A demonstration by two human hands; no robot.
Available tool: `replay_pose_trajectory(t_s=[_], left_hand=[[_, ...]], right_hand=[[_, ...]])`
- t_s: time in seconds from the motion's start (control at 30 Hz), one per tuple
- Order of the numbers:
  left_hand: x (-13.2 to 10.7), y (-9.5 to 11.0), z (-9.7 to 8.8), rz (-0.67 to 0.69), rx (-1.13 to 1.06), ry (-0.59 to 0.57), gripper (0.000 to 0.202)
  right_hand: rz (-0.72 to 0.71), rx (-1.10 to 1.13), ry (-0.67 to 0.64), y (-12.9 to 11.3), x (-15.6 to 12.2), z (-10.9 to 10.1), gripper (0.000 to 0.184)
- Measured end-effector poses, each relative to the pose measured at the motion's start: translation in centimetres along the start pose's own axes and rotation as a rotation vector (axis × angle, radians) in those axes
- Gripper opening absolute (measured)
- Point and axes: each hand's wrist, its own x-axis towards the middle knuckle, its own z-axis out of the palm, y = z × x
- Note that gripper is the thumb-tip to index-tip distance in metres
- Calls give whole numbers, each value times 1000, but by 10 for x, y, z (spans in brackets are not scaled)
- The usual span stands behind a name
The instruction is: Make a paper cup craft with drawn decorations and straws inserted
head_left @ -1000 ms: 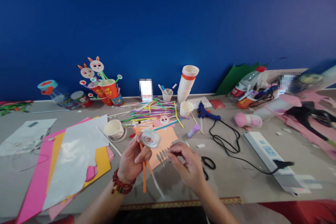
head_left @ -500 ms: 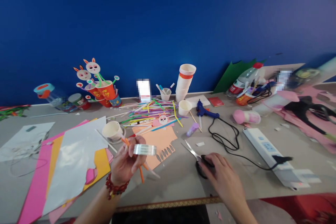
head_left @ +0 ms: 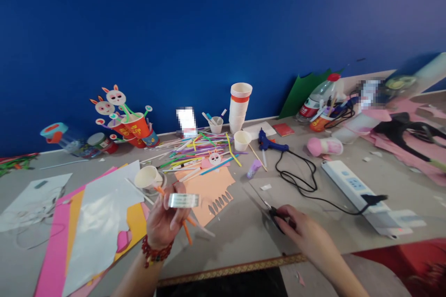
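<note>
My left hand (head_left: 160,219) is closed around a roll of clear tape (head_left: 184,200) and some straws, an orange straw (head_left: 187,232) and a pale one (head_left: 206,230) poking out below the fingers. A beaded bracelet circles that wrist. My right hand (head_left: 298,225) grips the black handles of a pair of scissors (head_left: 269,207), lifted at the handle end, blades pointing up and left. Between the hands lies a peach sheet of paper (head_left: 205,185) with a ragged cut edge. Just behind my left hand stands a white paper cup (head_left: 147,177).
Straws (head_left: 195,151) are heaped at the back centre. A blue glue gun (head_left: 272,143) trails its black cable to a power strip (head_left: 355,195) on the right. Stacked paper cups (head_left: 239,109) stand by the wall. Coloured sheets (head_left: 94,213) cover the left side.
My right hand has closed on the scissors and tilted them up off the table, turning them onto their edge. My left hand still holds the tape and straws. The view has shifted slightly.
</note>
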Motion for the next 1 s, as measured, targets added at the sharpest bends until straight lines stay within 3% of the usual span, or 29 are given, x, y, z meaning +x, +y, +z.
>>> replay_pose_trajectory(t_s=[0.2,0.3,0.43,0.73,1.0], left_hand=[[2,-1,4,111,63,17,23],[-1,-1,8,210,166,25,21],[-6,2,10,251,261,48,21],[-11,-5,3,217,273,68,24],[-17,-14,-3,187,201,67,20]], right_hand=[[-50,837,-300,-51,-12,9,47],[-115,1015,-607,-82,-15,22,62],[-130,1106,-763,-111,-9,36,68],[-183,1121,-683,-151,3,36,64],[-243,1073,-539,-155,7,46,63]])
